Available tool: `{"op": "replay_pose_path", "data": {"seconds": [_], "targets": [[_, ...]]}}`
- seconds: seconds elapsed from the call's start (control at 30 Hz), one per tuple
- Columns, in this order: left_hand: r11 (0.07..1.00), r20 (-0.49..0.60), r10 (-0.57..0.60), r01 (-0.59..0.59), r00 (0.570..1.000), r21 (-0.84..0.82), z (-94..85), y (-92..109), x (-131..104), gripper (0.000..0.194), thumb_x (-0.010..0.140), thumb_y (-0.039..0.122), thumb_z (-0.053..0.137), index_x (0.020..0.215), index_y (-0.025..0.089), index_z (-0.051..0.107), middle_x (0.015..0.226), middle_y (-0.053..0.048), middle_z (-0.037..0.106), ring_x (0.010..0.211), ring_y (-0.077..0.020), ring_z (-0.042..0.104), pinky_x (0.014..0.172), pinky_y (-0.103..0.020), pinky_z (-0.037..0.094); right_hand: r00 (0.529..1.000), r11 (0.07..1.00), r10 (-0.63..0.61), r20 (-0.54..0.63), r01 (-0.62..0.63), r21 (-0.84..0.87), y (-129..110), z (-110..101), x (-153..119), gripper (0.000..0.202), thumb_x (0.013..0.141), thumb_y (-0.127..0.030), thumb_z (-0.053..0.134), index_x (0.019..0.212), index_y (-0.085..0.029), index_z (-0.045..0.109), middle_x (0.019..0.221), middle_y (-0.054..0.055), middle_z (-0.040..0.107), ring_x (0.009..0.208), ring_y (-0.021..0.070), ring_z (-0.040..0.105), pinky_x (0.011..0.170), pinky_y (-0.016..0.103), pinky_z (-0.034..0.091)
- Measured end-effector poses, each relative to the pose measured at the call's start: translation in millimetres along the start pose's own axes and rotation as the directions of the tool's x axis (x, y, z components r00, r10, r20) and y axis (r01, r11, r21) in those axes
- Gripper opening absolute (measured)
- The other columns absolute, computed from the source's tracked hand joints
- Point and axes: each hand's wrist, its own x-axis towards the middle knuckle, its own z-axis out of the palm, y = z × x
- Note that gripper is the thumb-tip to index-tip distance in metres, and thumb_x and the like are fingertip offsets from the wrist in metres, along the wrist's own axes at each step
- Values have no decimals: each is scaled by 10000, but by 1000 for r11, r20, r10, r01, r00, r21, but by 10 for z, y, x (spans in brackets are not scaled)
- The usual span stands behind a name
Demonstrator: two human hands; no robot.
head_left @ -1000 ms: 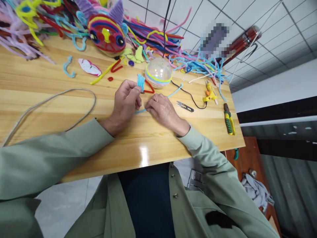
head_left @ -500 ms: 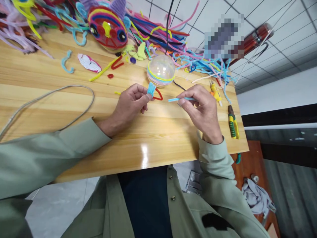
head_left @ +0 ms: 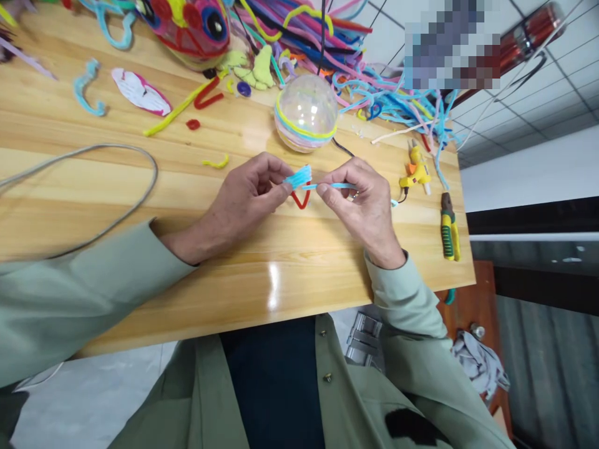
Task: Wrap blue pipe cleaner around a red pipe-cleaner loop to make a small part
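Note:
Between the thumb and fingers of my left hand (head_left: 255,193) is a small bunch of light blue pipe cleaner pieces (head_left: 299,177), fanned at its free end. My right hand (head_left: 360,202) pinches a single light blue pipe cleaner (head_left: 341,185), its tip close to the bunch; whether they touch I cannot tell. A bent red pipe cleaner (head_left: 302,202) shows just below the bunch, on the table or near it. Beyond my hands stands a clear plastic ball (head_left: 306,115) with yellow, pink and blue bands around it.
A yellow glue gun (head_left: 415,171) and green-yellow pliers (head_left: 448,231) lie at the right. A decorated fish-like ball (head_left: 187,31) and heaped pipe cleaners (head_left: 309,43) fill the back. A grey cable (head_left: 152,171) loops at the left. The wooden table (head_left: 210,293) ends near my body.
My right hand has come left, bringing the single blue pipe cleaner up to the bunch. The bunch in my left hand has tipped toward the right. The camera view has shifted slightly.

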Motion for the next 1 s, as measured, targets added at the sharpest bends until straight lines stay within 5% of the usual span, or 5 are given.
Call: {"op": "replay_pose_path", "data": {"seconds": [0.2,0.57,1.0], "targets": [[998,-67,-52,50,996,-43,19,3,3,221,962,361,988,972,254,795,845,-31,816,757,-201,737,611,-331,504,999,998,45,13,-45,37,9,56,-20,272,1060,-479,827,893,-268,790,865,12,706,761,181,596,760,378,598],[1000,-23,-13,13,1000,-2,5,-29,-15,330,972,562,955,989,284,778,861,-24,814,785,-223,743,625,-351,532,1000,1000,22,-15,-22,6,16,84,-25,253,1055,-423,822,859,-274,770,836,5,705,750,186,601,736,374,570],[1000,-23,-17,16,1000,-20,22,-30,-5,301,962,528,965,987,284,791,857,-17,824,738,-208,716,589,-328,503,999,999,36,9,-36,14,44,95,-21,288,1063,-470,808,862,-270,757,870,12,725,772,189,610,764,380,559]]}}
